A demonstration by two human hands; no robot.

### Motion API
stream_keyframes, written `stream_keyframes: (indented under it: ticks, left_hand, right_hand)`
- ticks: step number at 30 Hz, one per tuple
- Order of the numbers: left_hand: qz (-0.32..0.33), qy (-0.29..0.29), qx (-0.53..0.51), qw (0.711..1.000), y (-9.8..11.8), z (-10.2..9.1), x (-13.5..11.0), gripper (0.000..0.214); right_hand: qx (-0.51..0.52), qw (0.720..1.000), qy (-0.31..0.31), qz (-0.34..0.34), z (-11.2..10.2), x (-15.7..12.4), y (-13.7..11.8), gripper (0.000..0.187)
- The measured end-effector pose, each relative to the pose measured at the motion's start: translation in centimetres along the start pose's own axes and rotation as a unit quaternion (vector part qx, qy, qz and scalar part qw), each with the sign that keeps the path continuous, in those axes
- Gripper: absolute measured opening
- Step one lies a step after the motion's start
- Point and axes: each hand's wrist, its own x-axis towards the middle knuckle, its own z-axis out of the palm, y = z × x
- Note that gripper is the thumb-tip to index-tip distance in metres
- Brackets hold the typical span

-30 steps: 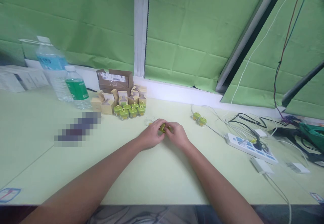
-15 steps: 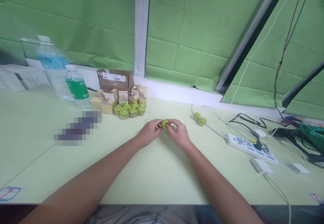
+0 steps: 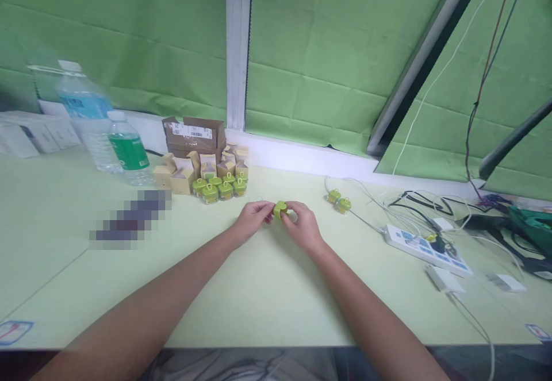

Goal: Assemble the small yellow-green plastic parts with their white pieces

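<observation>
A small green lid-like piece is held just above the middle of the table. Its curved green side faces up, and its underside is hidden. My right hand pinches it from the right between thumb and fingers. My left hand is closed in a pinch at the piece's left edge; what lies between its fingertips is too small to make out. Behind my left hand sits a cluster of several small clear boxes with green lids. Two more green-lidded boxes stand to the right of my hands.
Opened small cardboard boxes and a larger brown carton stand behind the cluster. Two water bottles are at the left, near a blurred-out patch. White boxes sit far left. A power strip, chargers and tangled cables spread across the right.
My left hand has drawn slightly left, with its fingertips at the green piece's edge. The piece has tilted a little in my right hand. The whole view has shifted slightly.
</observation>
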Motion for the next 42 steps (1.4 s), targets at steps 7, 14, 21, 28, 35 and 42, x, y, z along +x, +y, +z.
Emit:
stream_keyframes:
  ticks: [7,14,21,28,35,42]
  left_hand:
    - [-0.009,0.011,-0.024,1.000,0.0,-0.1,0.1,0.035]
    - [-0.014,-0.017,-0.042,0.999,-0.6,-0.1,0.2,0.033]
    - [-0.014,-0.050,-0.071,0.996,-0.8,-0.3,0.1,0.031]
    - [-0.009,-0.063,-0.102,0.993,-0.7,0.0,-0.1,0.033]
    - [-0.004,-0.071,-0.087,0.994,-0.7,0.3,-0.1,0.031]
    - [-0.025,-0.071,-0.060,0.995,-0.1,0.4,-0.4,0.036]
  right_hand:
    - [-0.038,0.999,0.016,-0.033,0.3,-0.2,0.1,0.008]
    - [-0.048,0.998,-0.002,-0.030,0.3,-0.2,-0.4,0.012]
    - [-0.004,1.000,-0.009,-0.028,0.1,-0.2,-1.0,0.008]
    - [0.035,0.999,-0.005,-0.027,-0.3,-0.1,-1.4,0.008]
    - [0.033,0.999,-0.006,-0.030,-0.3,-0.1,-1.5,0.009]
    - [-0.014,1.000,-0.001,-0.017,-0.2,-0.3,-1.1,0.007]
